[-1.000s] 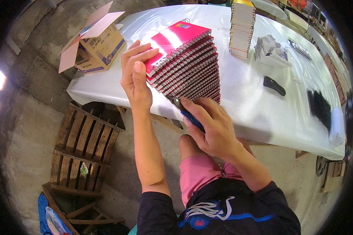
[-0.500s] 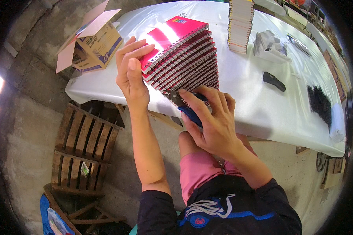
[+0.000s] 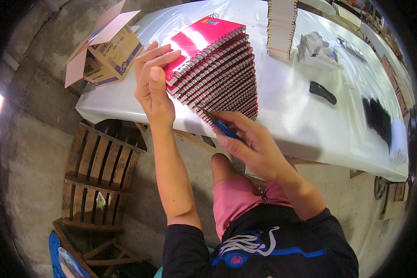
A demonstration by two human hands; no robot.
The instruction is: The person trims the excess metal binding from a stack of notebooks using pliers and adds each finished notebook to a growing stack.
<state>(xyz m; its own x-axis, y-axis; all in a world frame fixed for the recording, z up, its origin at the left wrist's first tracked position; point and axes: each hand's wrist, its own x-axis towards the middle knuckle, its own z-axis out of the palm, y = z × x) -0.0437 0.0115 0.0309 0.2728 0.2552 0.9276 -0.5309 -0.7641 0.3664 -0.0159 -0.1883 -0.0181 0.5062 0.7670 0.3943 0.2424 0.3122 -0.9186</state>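
The right hand [image 3: 252, 146] has slid lower down the fanned stack of red spiral notebooks [image 3: 217, 65], fingers clamped on a blue pen [image 3: 227, 129] pointing up-left at the stack's near end. The left hand [image 3: 154, 81] stays flat, fingers together, against the stack's left side; the stack runs away across the white table [image 3: 301, 116].

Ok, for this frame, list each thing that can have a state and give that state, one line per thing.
Left hand: open, fingers flat against the side of the notebook stack.
Right hand: closed around a blue tool at the stack's near edge.
Red spiral notebooks: closed, stacked, fanned in a slant.
Cardboard box: flaps open, tilted at the table corner.
Second stack: upright, untouched.
Black object: lying flat on the table.
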